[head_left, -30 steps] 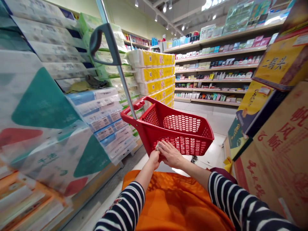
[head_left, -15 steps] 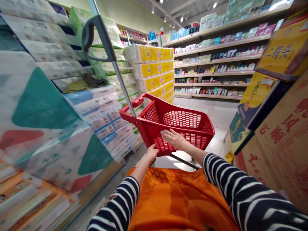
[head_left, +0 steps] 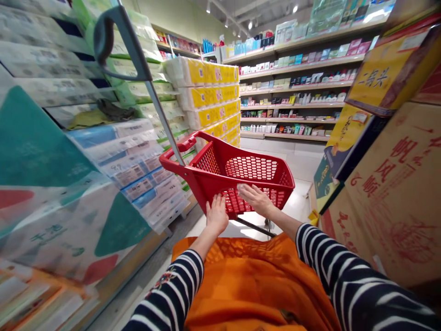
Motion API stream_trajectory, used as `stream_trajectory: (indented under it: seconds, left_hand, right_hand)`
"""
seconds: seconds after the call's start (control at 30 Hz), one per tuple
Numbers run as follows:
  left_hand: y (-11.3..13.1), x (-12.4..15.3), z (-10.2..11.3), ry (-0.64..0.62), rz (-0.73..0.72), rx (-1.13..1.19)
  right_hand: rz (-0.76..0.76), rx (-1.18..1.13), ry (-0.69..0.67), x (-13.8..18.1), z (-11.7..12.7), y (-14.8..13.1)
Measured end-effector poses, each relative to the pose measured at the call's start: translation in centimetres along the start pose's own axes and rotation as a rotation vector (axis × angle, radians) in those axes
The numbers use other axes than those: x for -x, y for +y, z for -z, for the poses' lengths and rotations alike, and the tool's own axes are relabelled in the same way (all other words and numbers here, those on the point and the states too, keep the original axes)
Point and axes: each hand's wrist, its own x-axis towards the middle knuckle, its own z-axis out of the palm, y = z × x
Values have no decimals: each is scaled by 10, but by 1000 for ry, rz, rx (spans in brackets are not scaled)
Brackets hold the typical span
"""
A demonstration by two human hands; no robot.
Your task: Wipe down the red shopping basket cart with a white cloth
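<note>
My left hand [head_left: 217, 217] is standing open, fingers up, before the red shopping cart [head_left: 198, 185]; I cannot tell whether it is touching the side. My right hand [head_left: 257, 201] is sitting just right of it, fingers straight and together, a whitish scrap [head_left: 244, 189] showing at the tips; whether I am pinching that I cannot tell. The cart is resting directly beyond both hands. For steady handling, I judge, flat palms would be serving better than fingertips in the mesh, with even pressure. A metal pole [head_left: 161, 108] is rising up and left of my left hand, so tilting deserves watching. Cardboard cartons [head_left: 403, 184] are standing well right of my right hand.
</note>
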Motion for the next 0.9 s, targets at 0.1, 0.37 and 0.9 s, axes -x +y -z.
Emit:
stream_trajectory:
  seconds: [0.1,0.37,0.9]
  left_hand:
    - [3,4,-5,-13,-46,-17]
    - [10,-1,-5,32,-96,-83]
    - [41,-17,-15,59,-299,-159]
  right_hand:
    - [-10,-30,-93,37,-17,-16]
    - [-226,-86,47,0,13,-14]
    - [-616,-62,127,36,-2,-22]
